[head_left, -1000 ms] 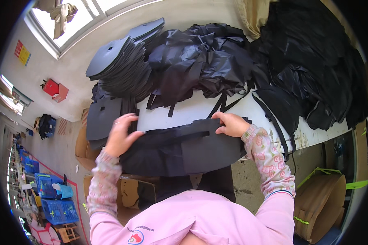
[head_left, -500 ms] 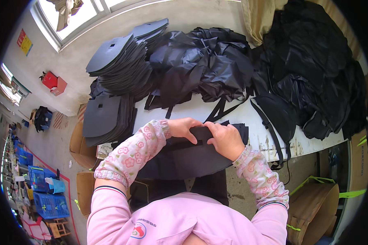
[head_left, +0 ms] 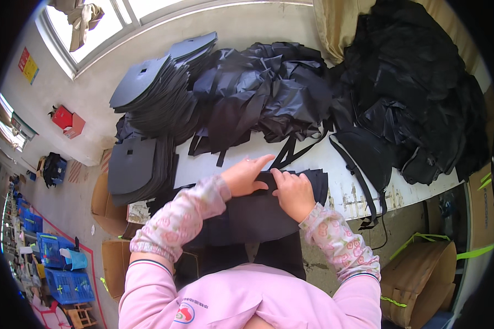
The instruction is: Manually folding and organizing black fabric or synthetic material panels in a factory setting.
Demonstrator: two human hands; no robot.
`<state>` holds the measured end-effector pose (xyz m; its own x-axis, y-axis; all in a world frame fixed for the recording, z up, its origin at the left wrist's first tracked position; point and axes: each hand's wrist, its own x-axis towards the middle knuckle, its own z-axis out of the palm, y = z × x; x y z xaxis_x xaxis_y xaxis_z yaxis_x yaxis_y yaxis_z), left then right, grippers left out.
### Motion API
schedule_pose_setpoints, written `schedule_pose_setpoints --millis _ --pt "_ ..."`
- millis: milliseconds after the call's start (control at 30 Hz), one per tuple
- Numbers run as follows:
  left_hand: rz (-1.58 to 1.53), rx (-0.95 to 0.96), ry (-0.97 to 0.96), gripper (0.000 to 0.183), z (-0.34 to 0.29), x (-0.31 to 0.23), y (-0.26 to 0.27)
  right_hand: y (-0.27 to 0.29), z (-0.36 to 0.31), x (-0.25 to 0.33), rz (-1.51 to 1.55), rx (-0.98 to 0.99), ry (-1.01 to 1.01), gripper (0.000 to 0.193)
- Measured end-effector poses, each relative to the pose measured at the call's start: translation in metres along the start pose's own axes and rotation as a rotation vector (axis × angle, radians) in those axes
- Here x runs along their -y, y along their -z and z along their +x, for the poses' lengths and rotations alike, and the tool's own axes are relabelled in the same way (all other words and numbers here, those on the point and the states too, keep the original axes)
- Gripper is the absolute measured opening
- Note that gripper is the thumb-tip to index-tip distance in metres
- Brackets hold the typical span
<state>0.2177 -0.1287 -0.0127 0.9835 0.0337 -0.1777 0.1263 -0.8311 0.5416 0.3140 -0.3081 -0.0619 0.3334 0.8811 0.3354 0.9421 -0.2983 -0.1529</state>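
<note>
A dark panel (head_left: 252, 216) with a curved lower edge lies at the table's front, partly hanging over my lap. Over its upper left part is my left hand (head_left: 246, 175), fingers stretched out and thumb spread away from them, the thumb tip near a small dark slot. My right hand (head_left: 294, 193) grips the panel's upper edge between bent fingers and thumb. Layered black fabric edges (head_left: 318, 183) show beyond the right hand. What lies under both palms is hidden.
Stacked grey panels with slots (head_left: 132, 167) stand at the left. Behind lies a heap of shiny black fabric (head_left: 269, 90); a taller black pile (head_left: 417, 93) rises at the right. A black bag with straps (head_left: 362, 156) sits before it. Cardboard boxes (head_left: 420, 277) stand below the table.
My left fingers have straightened and moved apart from the right hand's fingertips. My right hand has shifted slightly left and down, still on the panel edge. The whole view has turned slightly.
</note>
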Motion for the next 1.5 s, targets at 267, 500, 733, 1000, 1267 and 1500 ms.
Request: schedule_pose_setpoints --millis 267,500,733,1000,1267,1500 --pt "0.312 0.077 -0.287 0.089 -0.069 0.023 -0.095 -0.025 0.1 -0.106 0.275 -0.406 -0.434 0.068" --pt "-0.077 -0.36 -0.268 0.072 -0.059 0.039 -0.053 0.003 0.145 -0.098 -0.077 -0.462 -0.108 0.008" --pt "-0.428 -1.064 -0.179 0.089 0.008 0.016 0.026 0.144 0.141 0.029 0.056 -0.553 0.418 0.016" --pt "-0.641 -1.177 -0.461 0.045 0.001 -0.018 0.103 0.245 0.111 0.062 0.085 -0.686 0.519 0.022" --pt "-0.053 -1.073 -0.222 0.024 -0.089 0.028 0.146 0.29 0.092 0.035 0.015 -0.831 0.331 0.015" --pt "-0.021 -0.84 -0.461 0.084 -0.097 -0.051 0.1 0.247 0.1 0.062 -0.05 -0.395 0.383 0.027"
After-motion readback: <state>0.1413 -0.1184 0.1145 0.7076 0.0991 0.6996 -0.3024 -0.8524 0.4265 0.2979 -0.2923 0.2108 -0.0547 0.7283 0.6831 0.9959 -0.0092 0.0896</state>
